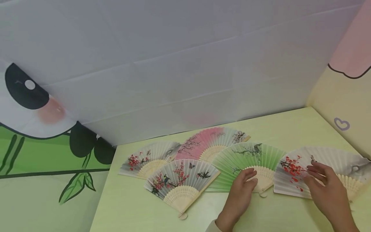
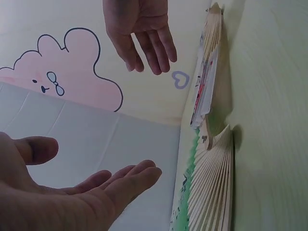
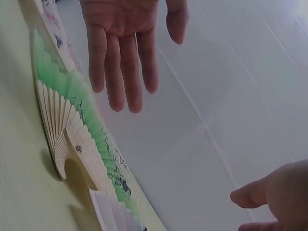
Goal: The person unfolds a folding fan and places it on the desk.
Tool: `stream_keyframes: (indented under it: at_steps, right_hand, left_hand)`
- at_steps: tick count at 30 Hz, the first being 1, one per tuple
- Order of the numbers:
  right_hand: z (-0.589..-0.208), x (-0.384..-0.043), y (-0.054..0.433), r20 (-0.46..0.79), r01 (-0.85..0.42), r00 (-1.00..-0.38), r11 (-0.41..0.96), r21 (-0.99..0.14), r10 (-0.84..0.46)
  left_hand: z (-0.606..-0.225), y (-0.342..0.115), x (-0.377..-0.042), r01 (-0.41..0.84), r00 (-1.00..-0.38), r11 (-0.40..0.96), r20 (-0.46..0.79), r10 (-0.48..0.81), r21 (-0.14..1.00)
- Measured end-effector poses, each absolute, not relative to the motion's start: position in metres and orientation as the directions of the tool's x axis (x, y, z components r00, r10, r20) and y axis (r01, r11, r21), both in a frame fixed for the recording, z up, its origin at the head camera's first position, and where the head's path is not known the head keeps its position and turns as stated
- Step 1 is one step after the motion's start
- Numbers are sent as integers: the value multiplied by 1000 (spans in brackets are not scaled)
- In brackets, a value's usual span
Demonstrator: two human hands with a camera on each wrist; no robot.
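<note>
Both hands hover over the table with nothing in them, palms turned toward each other. In the head view my left hand [image 1: 240, 191] is in front of the spread green folding fan [image 1: 243, 158], overlapping its wooden ribs. My right hand [image 1: 328, 188] is over the white folding fan with red blossoms [image 1: 290, 175] at the right. The left wrist view shows the left hand [image 2: 96, 192] with relaxed fingers, clear of the fans beside it. Straight fingers of the left hand [image 3: 122, 57] show in the right wrist view, with part of the right hand [image 3: 279, 197] at lower right.
A pink folding fan [image 1: 200, 141] lies behind the green one. To the left lie a grey-white fan with red flowers [image 1: 145, 159] and a fan with birds and blossoms [image 1: 182, 175]. A pale wall [image 1: 203, 80] stands at the table's [image 1: 130, 206] back edge.
</note>
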State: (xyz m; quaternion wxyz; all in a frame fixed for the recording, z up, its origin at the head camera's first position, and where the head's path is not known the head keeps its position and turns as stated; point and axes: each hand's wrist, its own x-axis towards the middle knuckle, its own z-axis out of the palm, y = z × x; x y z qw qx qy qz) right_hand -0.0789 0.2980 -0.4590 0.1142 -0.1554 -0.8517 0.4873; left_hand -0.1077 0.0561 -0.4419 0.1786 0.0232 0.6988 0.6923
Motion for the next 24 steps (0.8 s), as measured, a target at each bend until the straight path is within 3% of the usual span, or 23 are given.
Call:
stream_keyframes:
  at_steps: [7, 14, 24]
  right_hand:
    - [-455, -83, 281, 69, 101, -949, 507, -856, 307]
    - [-450, -94, 264, -29, 131, -980, 532, -837, 195]
    - [-457, -95, 235, 184, -95, -981, 687, -720, 57]
  left_hand:
    - [-436, 35, -113, -131, -953, 102, -154, 259, 986]
    - [-437, 5, -120, -19, -974, 225, -68, 216, 974]
    - [-444, -46, -120, -36, -999, 431, -48, 16, 902]
